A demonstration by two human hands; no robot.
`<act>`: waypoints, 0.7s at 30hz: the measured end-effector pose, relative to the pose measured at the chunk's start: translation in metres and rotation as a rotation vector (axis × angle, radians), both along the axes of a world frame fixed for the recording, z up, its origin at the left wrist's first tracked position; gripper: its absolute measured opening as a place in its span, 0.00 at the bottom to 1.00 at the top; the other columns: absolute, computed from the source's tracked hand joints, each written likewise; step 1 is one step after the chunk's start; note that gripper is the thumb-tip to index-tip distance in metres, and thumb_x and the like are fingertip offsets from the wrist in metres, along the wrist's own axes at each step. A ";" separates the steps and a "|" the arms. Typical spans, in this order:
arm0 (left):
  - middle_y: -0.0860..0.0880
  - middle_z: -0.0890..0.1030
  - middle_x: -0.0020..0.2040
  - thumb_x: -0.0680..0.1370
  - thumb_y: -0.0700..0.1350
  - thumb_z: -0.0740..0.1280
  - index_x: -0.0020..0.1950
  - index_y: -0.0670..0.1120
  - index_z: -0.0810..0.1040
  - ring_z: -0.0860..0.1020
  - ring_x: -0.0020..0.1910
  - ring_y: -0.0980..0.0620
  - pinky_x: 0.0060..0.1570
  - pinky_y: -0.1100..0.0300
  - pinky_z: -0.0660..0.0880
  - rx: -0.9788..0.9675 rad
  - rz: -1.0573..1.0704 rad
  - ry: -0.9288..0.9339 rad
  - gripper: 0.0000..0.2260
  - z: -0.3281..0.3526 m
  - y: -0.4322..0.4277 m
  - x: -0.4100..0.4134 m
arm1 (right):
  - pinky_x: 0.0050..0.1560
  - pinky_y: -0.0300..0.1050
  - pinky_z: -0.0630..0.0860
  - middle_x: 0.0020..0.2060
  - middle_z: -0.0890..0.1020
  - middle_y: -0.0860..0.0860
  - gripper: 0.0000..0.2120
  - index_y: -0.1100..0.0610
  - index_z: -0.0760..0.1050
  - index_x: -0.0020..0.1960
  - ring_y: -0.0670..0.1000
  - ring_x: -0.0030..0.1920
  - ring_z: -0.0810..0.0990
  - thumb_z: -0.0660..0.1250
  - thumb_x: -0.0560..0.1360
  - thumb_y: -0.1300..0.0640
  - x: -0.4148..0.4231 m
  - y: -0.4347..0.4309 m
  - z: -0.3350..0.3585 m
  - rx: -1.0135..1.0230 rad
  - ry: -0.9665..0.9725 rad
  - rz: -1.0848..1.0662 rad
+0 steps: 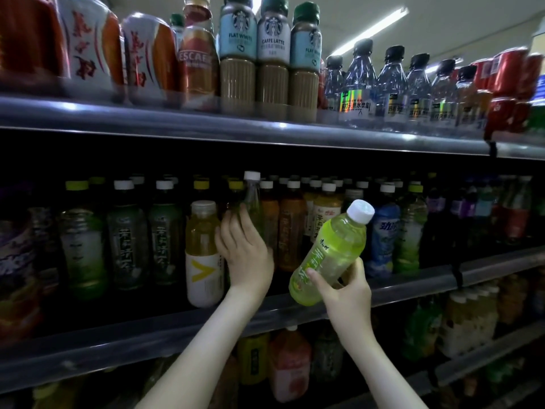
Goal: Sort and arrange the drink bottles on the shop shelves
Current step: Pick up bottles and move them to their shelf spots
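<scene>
Right hand: nearest to us, out in front of the middle shelf's front edge, fingers and thumb curled round the lower half of the green bottle.
Green bottle: off the shelf and in the air, tilted, with its white cap up to the right and its base down to the left.
Left hand: deeper in, at the front row, fingers together and laid up against the pale bottle, thumb out towards the yellow bottle. Whether the fingers wrap round it, I cannot tell.
Pale bottle: upright between the yellow bottle and the orange bottles, cap higher than its neighbours.
Key relation: the row by the left hand lies up and left of the green bottle, so I'd say it needs swinging upright, base first.
Nearer hand: the left is at the row, while the right carries the bottle.
</scene>
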State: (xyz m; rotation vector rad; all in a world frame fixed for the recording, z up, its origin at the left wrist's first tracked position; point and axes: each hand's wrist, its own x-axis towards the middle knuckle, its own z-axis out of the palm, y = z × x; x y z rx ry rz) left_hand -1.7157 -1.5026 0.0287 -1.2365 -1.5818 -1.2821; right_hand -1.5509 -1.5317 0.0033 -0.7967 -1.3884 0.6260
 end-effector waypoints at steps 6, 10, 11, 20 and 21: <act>0.37 0.59 0.67 0.66 0.31 0.71 0.73 0.41 0.56 0.63 0.65 0.31 0.61 0.34 0.66 0.057 -0.070 0.054 0.39 -0.003 0.003 -0.001 | 0.44 0.22 0.71 0.51 0.79 0.41 0.25 0.50 0.71 0.60 0.29 0.49 0.76 0.78 0.68 0.59 -0.011 0.004 0.005 0.009 -0.031 -0.003; 0.35 0.55 0.72 0.68 0.29 0.71 0.73 0.40 0.55 0.64 0.64 0.33 0.61 0.39 0.69 0.072 -0.106 -0.026 0.39 -0.001 0.000 0.001 | 0.45 0.23 0.72 0.52 0.79 0.42 0.26 0.53 0.71 0.61 0.32 0.50 0.76 0.78 0.67 0.57 -0.018 0.007 0.006 0.010 -0.034 -0.007; 0.34 0.54 0.73 0.67 0.30 0.72 0.73 0.40 0.55 0.64 0.64 0.34 0.61 0.40 0.69 0.061 -0.109 -0.061 0.40 0.000 -0.002 0.001 | 0.45 0.23 0.72 0.52 0.79 0.43 0.26 0.53 0.71 0.62 0.32 0.50 0.76 0.78 0.68 0.57 -0.020 0.007 0.006 0.013 -0.034 -0.006; 0.38 0.64 0.69 0.71 0.43 0.74 0.74 0.38 0.56 0.60 0.68 0.41 0.67 0.49 0.62 -0.093 -0.357 -0.361 0.38 0.010 -0.045 0.002 | 0.45 0.25 0.73 0.51 0.80 0.45 0.24 0.55 0.71 0.60 0.33 0.49 0.78 0.77 0.68 0.59 -0.031 0.001 0.004 0.055 -0.001 -0.008; 0.40 0.66 0.69 0.72 0.46 0.73 0.74 0.39 0.57 0.61 0.68 0.42 0.66 0.52 0.62 -0.119 -0.370 -0.389 0.37 0.010 -0.051 -0.001 | 0.45 0.25 0.73 0.51 0.80 0.46 0.24 0.55 0.71 0.60 0.33 0.49 0.78 0.77 0.68 0.59 -0.032 0.001 0.003 0.061 0.000 -0.012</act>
